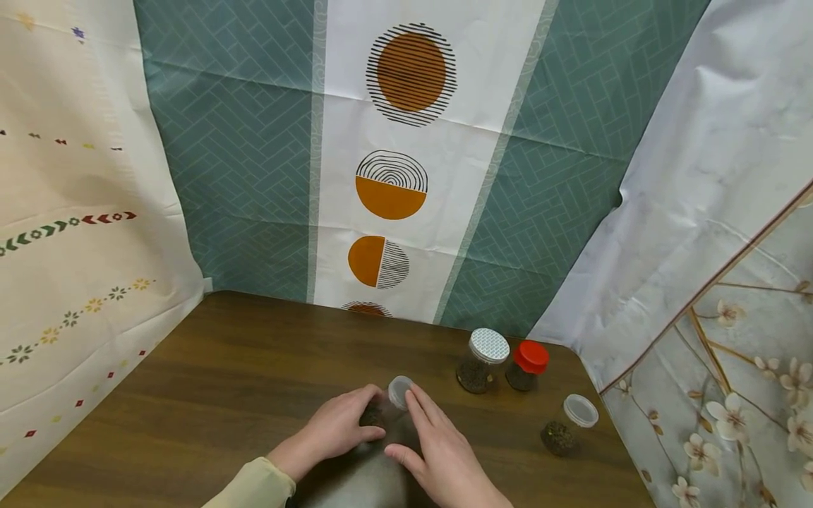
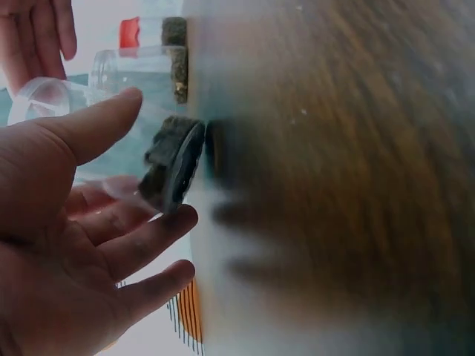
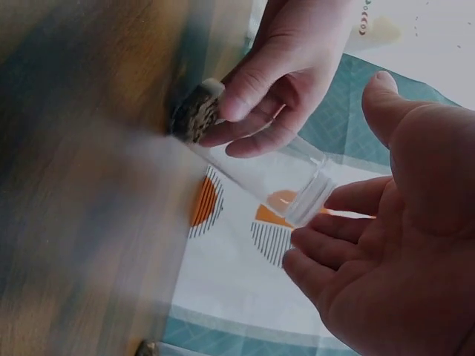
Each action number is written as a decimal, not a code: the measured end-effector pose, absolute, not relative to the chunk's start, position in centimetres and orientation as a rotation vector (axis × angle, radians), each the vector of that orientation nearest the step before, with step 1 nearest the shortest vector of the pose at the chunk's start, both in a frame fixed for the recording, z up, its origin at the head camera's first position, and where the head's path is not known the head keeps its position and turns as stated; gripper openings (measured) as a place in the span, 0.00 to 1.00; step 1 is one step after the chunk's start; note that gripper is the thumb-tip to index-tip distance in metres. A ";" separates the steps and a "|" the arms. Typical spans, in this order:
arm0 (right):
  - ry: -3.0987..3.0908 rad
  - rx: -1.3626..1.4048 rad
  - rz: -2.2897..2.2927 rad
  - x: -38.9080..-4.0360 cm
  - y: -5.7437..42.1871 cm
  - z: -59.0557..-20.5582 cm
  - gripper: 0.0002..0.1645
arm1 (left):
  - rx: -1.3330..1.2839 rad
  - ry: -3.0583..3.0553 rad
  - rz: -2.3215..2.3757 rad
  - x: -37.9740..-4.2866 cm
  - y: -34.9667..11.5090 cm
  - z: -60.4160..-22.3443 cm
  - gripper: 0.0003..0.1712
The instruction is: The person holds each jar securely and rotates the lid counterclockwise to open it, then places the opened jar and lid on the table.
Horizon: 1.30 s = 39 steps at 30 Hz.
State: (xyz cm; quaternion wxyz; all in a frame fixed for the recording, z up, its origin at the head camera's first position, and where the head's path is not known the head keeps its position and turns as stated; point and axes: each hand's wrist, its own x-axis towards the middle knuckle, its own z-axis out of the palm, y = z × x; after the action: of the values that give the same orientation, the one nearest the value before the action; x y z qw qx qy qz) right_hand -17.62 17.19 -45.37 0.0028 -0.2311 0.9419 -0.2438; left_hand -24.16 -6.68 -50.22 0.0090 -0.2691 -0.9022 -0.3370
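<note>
A clear plastic jar (image 3: 249, 170) with dark dried bits at its bottom leans over the table, tilted. My left hand (image 1: 339, 427) holds its lower part, thumb on one side and fingers round the other. At the top sits a translucent lid (image 1: 400, 392). Fingertips of my right hand (image 1: 438, 441) are right at this lid, fingers straight and thumb spread away. In the left wrist view, the jar's base edge (image 2: 185, 167) shows close over the tabletop.
On the right of the wooden table (image 1: 254, 367) stand a jar with a patterned white lid (image 1: 489, 346), a smaller jar with a red lid (image 1: 531, 357) and a jar with a translucent lid (image 1: 581, 410). Patterned cloths (image 1: 254, 176) hang behind and at both sides.
</note>
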 end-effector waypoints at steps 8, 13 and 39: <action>2.890 -0.669 -0.785 -17.8 17.1 -45.5 0.61 | -0.809 -2.827 -0.914 -24.1 -7.1 -50.4 0.31; 2.899 -0.694 -0.771 -18.2 17.1 -45.2 0.59 | -0.804 -2.832 -0.847 -24.1 -7.1 -50.2 0.32; 3.216 -0.768 -0.523 -22.5 16.2 -43.7 0.31 | -0.815 -2.759 -0.717 -23.6 -6.8 -50.3 0.33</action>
State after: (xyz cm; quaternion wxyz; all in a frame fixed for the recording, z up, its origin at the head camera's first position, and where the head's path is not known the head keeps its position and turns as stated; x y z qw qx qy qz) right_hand -22.53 16.18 -43.68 -0.1027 -0.2283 0.9556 -0.1554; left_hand -23.57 -6.81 -50.34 0.0882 -0.2737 -0.9270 -0.2408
